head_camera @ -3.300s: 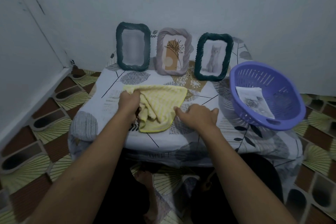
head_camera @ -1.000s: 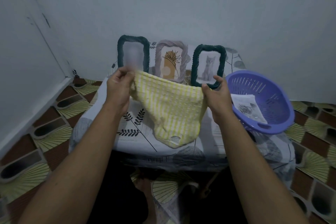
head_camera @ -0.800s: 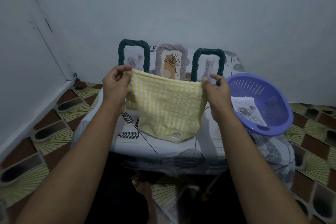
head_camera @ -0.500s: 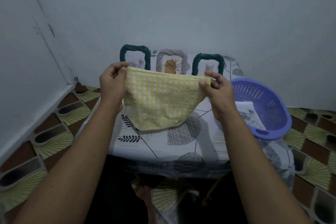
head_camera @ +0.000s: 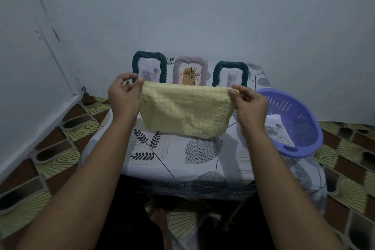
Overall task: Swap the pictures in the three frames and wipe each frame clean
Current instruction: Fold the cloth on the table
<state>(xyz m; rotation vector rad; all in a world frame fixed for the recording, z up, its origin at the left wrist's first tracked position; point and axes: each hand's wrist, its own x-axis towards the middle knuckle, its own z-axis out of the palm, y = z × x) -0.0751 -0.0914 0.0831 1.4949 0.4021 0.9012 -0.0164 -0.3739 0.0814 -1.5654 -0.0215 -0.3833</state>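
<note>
A yellow striped cloth (head_camera: 184, 111) hangs spread in the air above the table. My left hand (head_camera: 123, 95) pinches its upper left corner and my right hand (head_camera: 248, 101) pinches its upper right corner. Behind the cloth three frames stand against the wall: a dark green frame (head_camera: 149, 67) at the left, a grey-lilac frame (head_camera: 190, 69) with a plant picture in the middle, and a dark green frame (head_camera: 230, 73) with a cat picture at the right. The cloth hides their lower parts.
A low table with a leaf-print cover (head_camera: 182, 158) stands in the corner. A purple plastic basket (head_camera: 294, 124) with a loose picture (head_camera: 278, 130) inside sits on its right end. Patterned floor tiles surround the table; walls stand close behind and to the left.
The cloth was lifted off the table, unfolded between both hands and raised higher; its lower edge has come up clear of the tabletop.
</note>
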